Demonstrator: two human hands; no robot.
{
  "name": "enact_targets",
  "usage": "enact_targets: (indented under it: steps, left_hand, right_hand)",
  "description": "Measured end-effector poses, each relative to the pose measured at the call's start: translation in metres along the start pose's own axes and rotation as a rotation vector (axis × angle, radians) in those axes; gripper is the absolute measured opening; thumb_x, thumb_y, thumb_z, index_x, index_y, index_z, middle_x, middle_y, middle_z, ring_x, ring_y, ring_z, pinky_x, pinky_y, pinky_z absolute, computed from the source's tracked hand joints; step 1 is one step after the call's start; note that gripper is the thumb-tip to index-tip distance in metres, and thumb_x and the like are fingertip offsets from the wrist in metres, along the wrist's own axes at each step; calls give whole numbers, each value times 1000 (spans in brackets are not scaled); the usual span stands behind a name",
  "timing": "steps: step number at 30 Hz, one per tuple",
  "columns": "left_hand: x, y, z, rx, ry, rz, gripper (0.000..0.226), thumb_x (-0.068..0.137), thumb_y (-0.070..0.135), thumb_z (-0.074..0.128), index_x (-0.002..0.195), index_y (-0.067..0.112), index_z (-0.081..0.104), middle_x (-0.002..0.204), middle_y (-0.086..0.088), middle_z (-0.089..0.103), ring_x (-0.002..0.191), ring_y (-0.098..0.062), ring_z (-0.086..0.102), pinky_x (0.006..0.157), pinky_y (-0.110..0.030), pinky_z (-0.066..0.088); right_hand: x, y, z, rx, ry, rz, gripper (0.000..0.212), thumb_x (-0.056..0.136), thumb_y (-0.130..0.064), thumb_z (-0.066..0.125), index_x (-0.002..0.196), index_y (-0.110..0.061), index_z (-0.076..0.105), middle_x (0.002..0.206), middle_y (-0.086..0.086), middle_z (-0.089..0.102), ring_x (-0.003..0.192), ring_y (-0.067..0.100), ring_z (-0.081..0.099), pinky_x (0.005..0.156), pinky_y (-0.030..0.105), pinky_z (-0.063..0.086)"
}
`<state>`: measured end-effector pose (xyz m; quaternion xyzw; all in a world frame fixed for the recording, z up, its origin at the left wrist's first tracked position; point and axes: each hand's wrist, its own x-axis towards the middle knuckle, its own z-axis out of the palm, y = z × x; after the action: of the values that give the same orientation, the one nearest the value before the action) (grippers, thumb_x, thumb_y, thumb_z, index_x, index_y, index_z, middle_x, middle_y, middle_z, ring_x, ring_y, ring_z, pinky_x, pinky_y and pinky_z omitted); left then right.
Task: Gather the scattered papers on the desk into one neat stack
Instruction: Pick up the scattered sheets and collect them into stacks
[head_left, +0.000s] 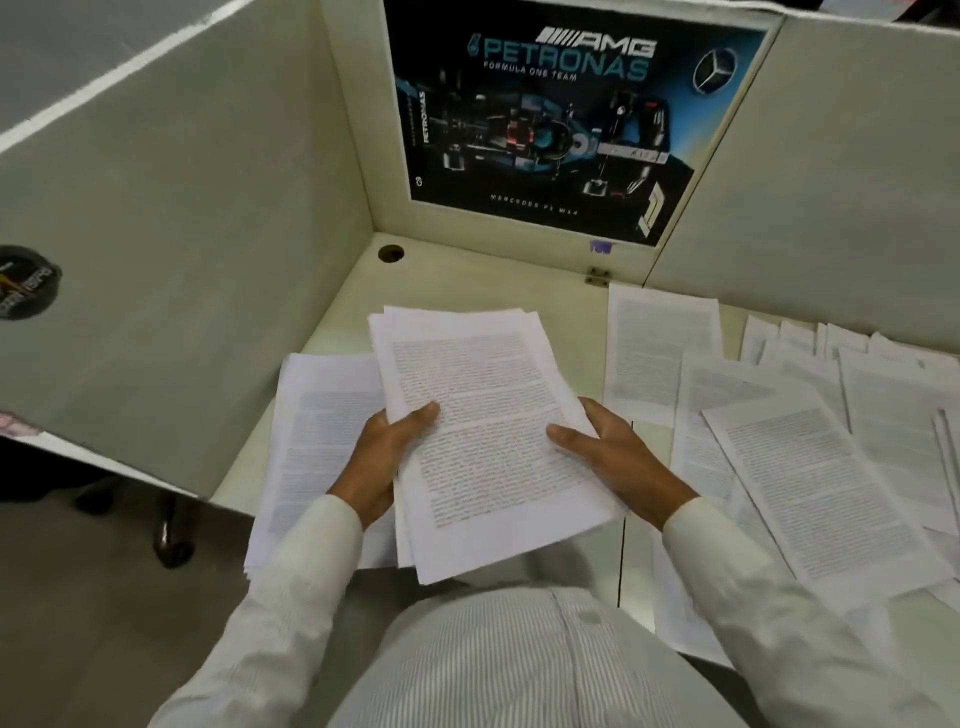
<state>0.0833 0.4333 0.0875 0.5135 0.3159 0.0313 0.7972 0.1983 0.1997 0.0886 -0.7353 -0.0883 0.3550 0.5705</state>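
A loose bundle of printed white papers (483, 415) is held above the cream desk (447, 280), its edges uneven. My left hand (384, 457) grips the bundle's left edge, thumb on top of the page. My right hand (613, 457) holds the right edge, thumb laid over the text. A second pile of papers (317, 431) lies on the desk under and left of the bundle. Several single printed sheets (810, 478) lie scattered and overlapping across the desk on the right, one sheet (660, 353) farther back.
Cream cubicle walls (208, 260) close the desk at left, back and right. A dark racing-team poster (561, 119) hangs on the back wall. A cable hole (390, 253) sits in the back corner. A chair caster (171, 540) shows on the floor at left.
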Motion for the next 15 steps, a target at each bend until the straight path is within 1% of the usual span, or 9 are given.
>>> enact_targets:
  steps: [3, 5, 6, 9, 11, 13, 15]
  left_hand:
    - [-18, -10, -8, -92, -10, -28, 49, 89, 32, 60, 133, 10, 58, 128, -10, 67, 116, -29, 64, 103, -43, 47]
    - [-30, -14, -14, -133, -5, -33, 50, 88, 33, 58, 134, 12, 57, 127, -9, 67, 116, -30, 64, 101, -44, 49]
    - [-36, -17, -16, -134, 1, -38, 49, 88, 32, 58, 133, 12, 58, 126, -9, 68, 115, -30, 65, 100, -44, 50]
    - [-51, -29, -22, -98, 2, -70, 47, 84, 27, 62, 128, 10, 61, 124, -12, 68, 113, -31, 65, 99, -43, 50]
    - [-59, -36, -31, -53, 5, -101, 41, 84, 23, 65, 123, 11, 64, 118, -9, 71, 108, -28, 68, 95, -39, 53]
    - [-61, -36, -45, 10, 49, -109, 27, 88, 15, 65, 114, 15, 68, 111, -5, 74, 102, -25, 70, 89, -35, 55]
    - [-57, -32, -64, 81, 99, -94, 23, 92, 6, 63, 112, 16, 70, 110, -4, 75, 102, -25, 70, 92, -37, 54]
  right_hand:
    - [-5, -3, 12, -32, 36, -27, 27, 92, -38, 64, 118, -37, 57, 110, -17, 69, 91, 3, 71, 71, 19, 54]
    - [-7, -2, 17, -36, 76, -25, 24, 95, -37, 61, 119, -37, 57, 108, -21, 68, 88, -3, 69, 72, 17, 50]
    - [-7, 1, 21, -40, 89, -17, 25, 96, -37, 59, 121, -35, 56, 109, -21, 67, 88, -3, 68, 72, 17, 48]
    - [-11, 13, 42, -80, 89, 10, 32, 98, -40, 55, 129, -33, 49, 114, -22, 61, 97, -4, 61, 69, 12, 44]
    - [-13, 23, 60, -73, 95, 19, 35, 98, -41, 55, 131, -34, 46, 113, -25, 58, 96, -8, 59, 65, 7, 45]
    - [-12, 31, 73, -38, 108, 38, 34, 99, -38, 55, 131, -32, 47, 113, -22, 61, 95, -7, 61, 63, 5, 46]
    - [-7, 36, 86, -27, 106, 66, 29, 101, -31, 54, 130, -28, 50, 115, -14, 64, 96, -1, 63, 66, 9, 48]
